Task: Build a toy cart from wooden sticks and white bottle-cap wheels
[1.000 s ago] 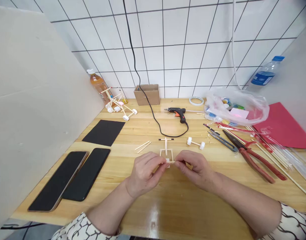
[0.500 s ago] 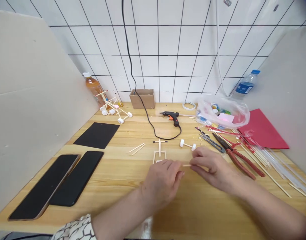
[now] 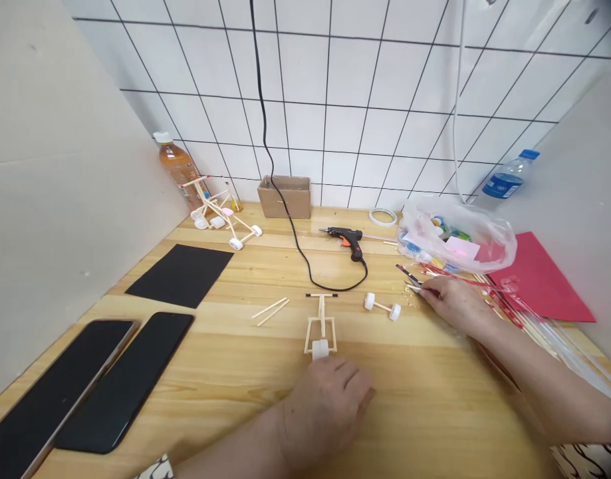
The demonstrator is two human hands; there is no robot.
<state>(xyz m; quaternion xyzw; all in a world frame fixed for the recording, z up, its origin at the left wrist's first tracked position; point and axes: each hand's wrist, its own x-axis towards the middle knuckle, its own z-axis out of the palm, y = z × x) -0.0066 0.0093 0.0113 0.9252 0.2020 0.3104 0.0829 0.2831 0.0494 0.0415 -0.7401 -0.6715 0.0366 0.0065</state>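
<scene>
My right hand (image 3: 455,303) is closed on the metal thread snips (image 3: 413,282) at the right, whose blade tips stick out past my fingertips. My left hand (image 3: 330,399) rests low over the table with its fingers curled under, and whatever is inside them is hidden. Just beyond its knuckles lies a small wooden-stick frame (image 3: 322,316) with a black-tipped crossbar and a white wheel (image 3: 320,348). Between the hands, farther back, sits an axle stick with two white wheels (image 3: 382,307). Two loose sticks (image 3: 270,311) lie to the left.
A black glue gun (image 3: 346,239) with its cord lies behind. At the back stand a cardboard box (image 3: 285,199), a stick-built model (image 3: 218,213) and a tea bottle (image 3: 178,163). Two phones (image 3: 128,379) and black sheet (image 3: 183,274) lie left; a plastic bag (image 3: 455,236) sits right.
My hands have moved apart from the thin stick between them. The right hand has gone right to the snips and closed on them; the left has lowered toward me. The view has shifted slightly.
</scene>
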